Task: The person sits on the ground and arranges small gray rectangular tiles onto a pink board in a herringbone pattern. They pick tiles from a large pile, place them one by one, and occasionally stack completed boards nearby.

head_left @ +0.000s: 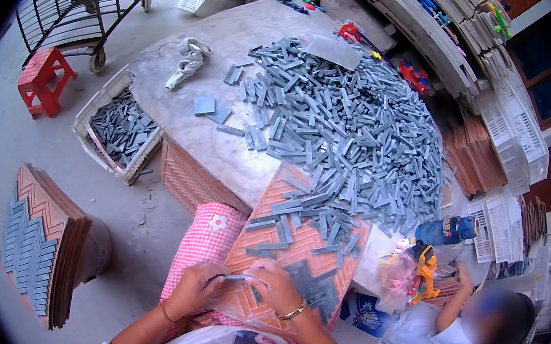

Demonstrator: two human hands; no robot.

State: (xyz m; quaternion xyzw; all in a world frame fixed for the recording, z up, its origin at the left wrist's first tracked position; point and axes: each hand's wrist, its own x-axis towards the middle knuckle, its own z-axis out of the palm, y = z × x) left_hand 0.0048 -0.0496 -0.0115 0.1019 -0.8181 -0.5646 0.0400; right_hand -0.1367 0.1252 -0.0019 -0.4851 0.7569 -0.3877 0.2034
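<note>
In front of my chest, my left hand [197, 288] and my right hand [277, 284] pinch a narrow grey tile strip [235, 277] between them, one at each end. Below them lies an orange board [247, 247] with a herringbone pattern of grooves. Loose grey strips are scattered over its far part. Beside my right wrist, a patch of grey strips [316, 295] sits in the pattern. A large heap of grey tile strips [346, 128] covers the table beyond the board. A pink checked cloth with a flower [210, 233] lies left of the board.
A white crate [83, 128] of strips stands left of the table [157, 69]. Farther left are a red stool [41, 81] and stacked boards [46, 251], the top one partly tiled. A blue bottle [447, 231] and another person [442, 327] are at right.
</note>
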